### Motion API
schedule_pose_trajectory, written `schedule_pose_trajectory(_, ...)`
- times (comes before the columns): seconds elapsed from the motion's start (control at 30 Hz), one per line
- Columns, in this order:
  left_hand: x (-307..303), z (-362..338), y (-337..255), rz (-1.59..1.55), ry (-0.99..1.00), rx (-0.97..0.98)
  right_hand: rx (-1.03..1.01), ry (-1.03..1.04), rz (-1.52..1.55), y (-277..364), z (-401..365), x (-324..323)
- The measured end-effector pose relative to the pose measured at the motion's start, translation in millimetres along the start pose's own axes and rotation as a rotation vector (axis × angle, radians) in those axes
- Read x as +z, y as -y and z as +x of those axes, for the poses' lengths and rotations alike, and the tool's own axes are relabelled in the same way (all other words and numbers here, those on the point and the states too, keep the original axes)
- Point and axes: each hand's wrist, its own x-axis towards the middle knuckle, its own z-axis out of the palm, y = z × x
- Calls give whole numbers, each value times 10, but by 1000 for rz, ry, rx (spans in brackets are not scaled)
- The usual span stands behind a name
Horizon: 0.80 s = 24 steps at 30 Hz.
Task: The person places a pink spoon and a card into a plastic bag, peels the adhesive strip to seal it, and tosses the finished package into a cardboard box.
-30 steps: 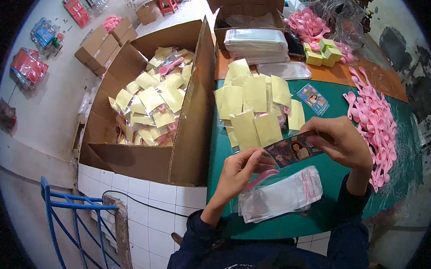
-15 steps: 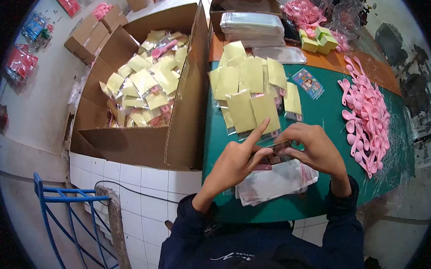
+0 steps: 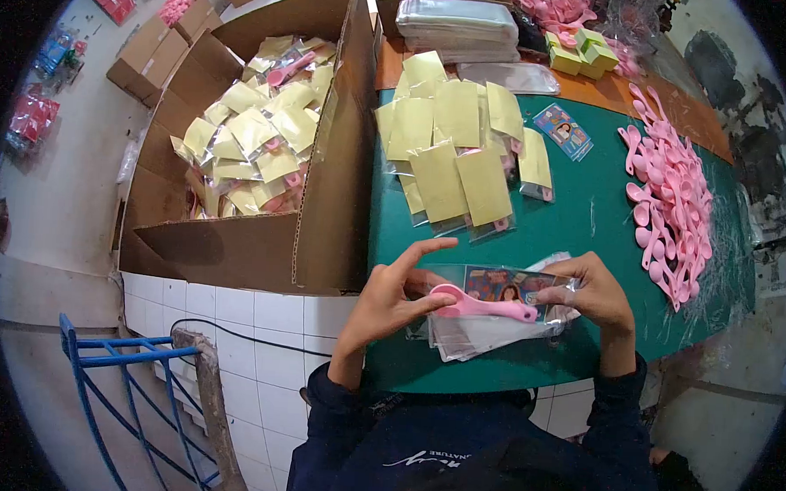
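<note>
A clear plastic bag (image 3: 444, 272) is stretched between my two hands above the green table. Inside it lie a pink spoon (image 3: 487, 308) and a printed card (image 3: 486, 283) with a cartoon figure. My left hand (image 3: 389, 296) grips the bag's left end, thumb by the spoon's bowl and index finger stretched out. At the other end, my right hand (image 3: 591, 294) pinches the bag near the spoon's handle, its thumb over the card. Under the held bag rests a stack of clear bags (image 3: 468, 341), partly hidden.
Filled packets with yellow backs (image 3: 456, 112) lie beyond my hands. To the left stands a cardboard box (image 3: 335, 155) of similar packets. Loose pink spoons (image 3: 671, 205) are heaped on the right. A printed card (image 3: 563, 132), bundled clear bags (image 3: 455, 24) and yellow blocks (image 3: 585, 56) sit farther back.
My hands have moved apart and the bag is now turned flat, with its spoon and card in plain sight. The whole view has shifted slightly.
</note>
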Motion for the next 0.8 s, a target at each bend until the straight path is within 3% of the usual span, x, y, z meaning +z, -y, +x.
schedule_pose_trajectory(0.23,93,-90,33,20,59,93,-158,-156,-5,-354,10,-3)
schedule_pose_trajectory(0.33,105,-110,21,5,19,38,-117,-79,112,-139,-49,59)
schedule_pose_trajectory(0.43,148,-119,55,49,-83,39,-38,-91,-158,-156,-130,31)
schedule_pose_trajectory(0.53,341,-174,86,203,-296,89,-145,-305,-174,-189,-175,181)
schedule_pose_trajectory(0.6,517,-283,127,242,-445,117,-315,-312,-349,-140,-194,343)
schedule_pose_trajectory(0.63,566,-356,125,154,-364,26,-399,-316,-436,-100,-207,404)
schedule_pose_trajectory(0.67,624,-448,106,64,-283,-69,-412,-124,-468,-51,-243,432)
schedule_pose_trajectory(0.73,764,-596,217,-253,-172,-149,-404,35,-515,-68,-307,510)
schedule_pose_trajectory(0.8,806,-683,240,-282,-165,-201,-398,103,-567,-135,-345,569)
